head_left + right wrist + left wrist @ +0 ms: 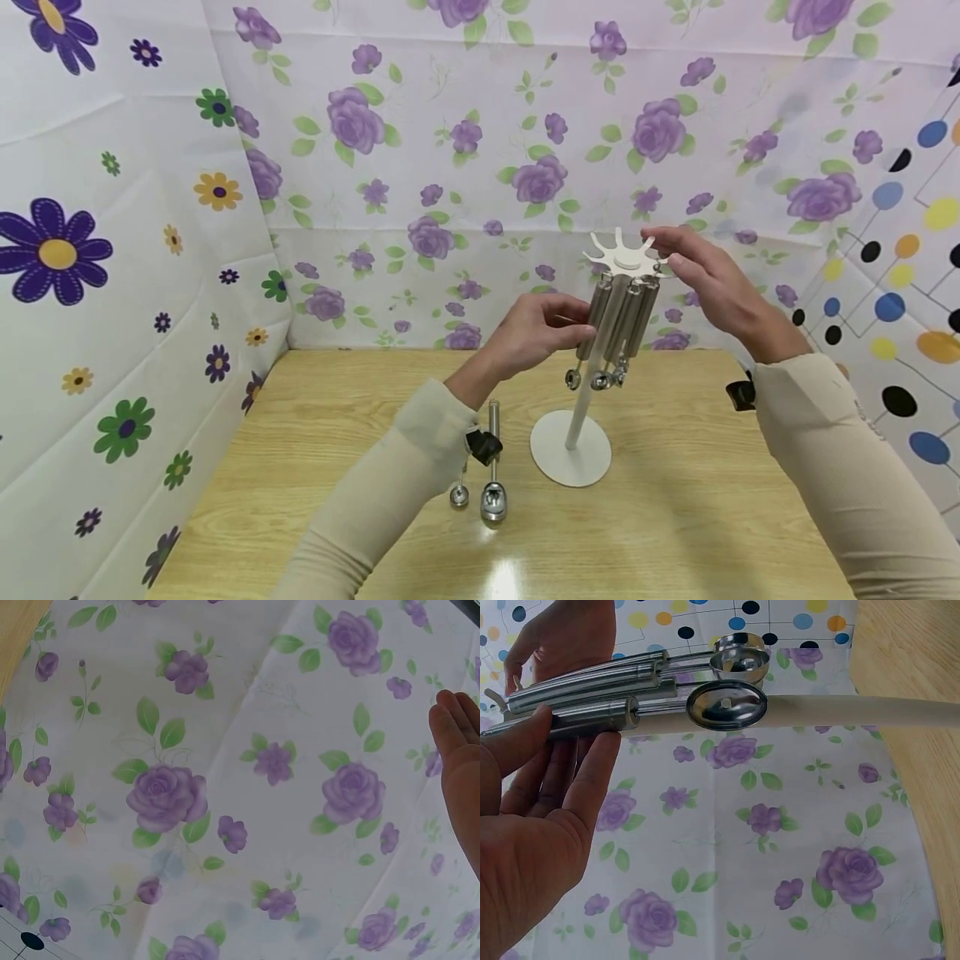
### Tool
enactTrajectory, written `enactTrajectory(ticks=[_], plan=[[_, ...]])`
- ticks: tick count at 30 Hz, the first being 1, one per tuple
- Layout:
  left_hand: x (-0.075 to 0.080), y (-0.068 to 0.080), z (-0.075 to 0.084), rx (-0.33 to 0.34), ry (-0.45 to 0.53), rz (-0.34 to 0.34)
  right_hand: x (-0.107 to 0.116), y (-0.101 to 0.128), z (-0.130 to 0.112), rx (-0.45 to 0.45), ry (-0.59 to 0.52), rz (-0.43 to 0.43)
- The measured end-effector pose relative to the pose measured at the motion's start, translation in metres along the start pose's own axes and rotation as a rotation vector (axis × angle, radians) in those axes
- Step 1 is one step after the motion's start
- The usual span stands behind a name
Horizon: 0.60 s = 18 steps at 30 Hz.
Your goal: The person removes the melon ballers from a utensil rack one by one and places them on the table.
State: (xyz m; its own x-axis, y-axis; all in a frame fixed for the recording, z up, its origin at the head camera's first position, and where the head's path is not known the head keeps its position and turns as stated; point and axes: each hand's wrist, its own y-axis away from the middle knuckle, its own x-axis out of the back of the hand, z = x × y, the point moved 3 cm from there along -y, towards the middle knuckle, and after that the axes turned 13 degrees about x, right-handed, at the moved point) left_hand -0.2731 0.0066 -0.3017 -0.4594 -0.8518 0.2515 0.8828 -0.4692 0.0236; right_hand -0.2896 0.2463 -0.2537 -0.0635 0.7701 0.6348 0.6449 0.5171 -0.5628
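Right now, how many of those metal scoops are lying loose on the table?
2. A small scoop lies near the left sleeve, with a larger scoop just right of it, left of the stand's base. More hang from the rack top; the arm may hide others.

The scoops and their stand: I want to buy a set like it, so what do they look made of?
The scoops look like polished steel: silvery handles and bowls with mirror-like reflections, plain in the left wrist view. The stand is matte white, without glare; painted metal or plastic, I cannot tell. The table looks like light wood or laminate, showing grain.
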Motion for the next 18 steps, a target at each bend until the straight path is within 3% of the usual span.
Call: enactTrajectory(ticks=[10,18], plan=[[0.012,0.011,0.002,-0.016,0.002,0.013,0.000,0.000,-0.003,0.000,0.076,0.022],[0.025,0.017,-0.008,0.013,0.003,0.050,0.001,0.001,-0.004,-0.010,0.073,0.049]])
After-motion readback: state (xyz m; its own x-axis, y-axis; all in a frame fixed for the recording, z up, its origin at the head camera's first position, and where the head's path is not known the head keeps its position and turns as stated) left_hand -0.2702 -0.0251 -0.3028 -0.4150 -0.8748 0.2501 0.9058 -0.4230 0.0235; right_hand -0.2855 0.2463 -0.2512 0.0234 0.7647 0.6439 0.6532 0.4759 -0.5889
